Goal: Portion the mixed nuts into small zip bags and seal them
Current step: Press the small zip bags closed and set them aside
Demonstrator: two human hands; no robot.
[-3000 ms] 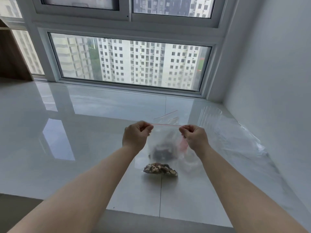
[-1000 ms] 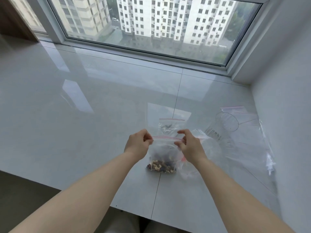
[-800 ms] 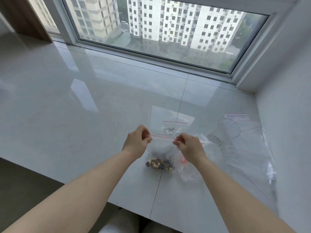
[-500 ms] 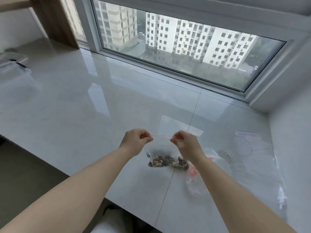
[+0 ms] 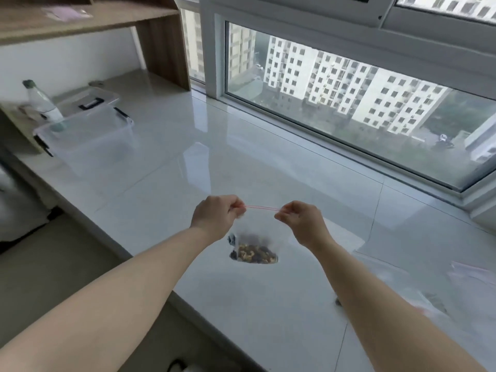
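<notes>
I am pinching the red zip strip of the small zip bag (image 5: pixel 255 234) at both ends, my left hand (image 5: pixel 217 217) and my right hand (image 5: pixel 302 224) each in a tight grip. It is hanging over the table (image 5: pixel 268 157), mixed nuts (image 5: pixel 253 254) gathered at its bottom.

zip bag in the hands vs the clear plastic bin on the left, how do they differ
The zip bag is small, soft and hangs above the counter, pinched at its red strip by left hand and right hand; the plastic bin is large, rigid and rests untouched. The bag holds mixed nuts. Both are see-through.
</notes>
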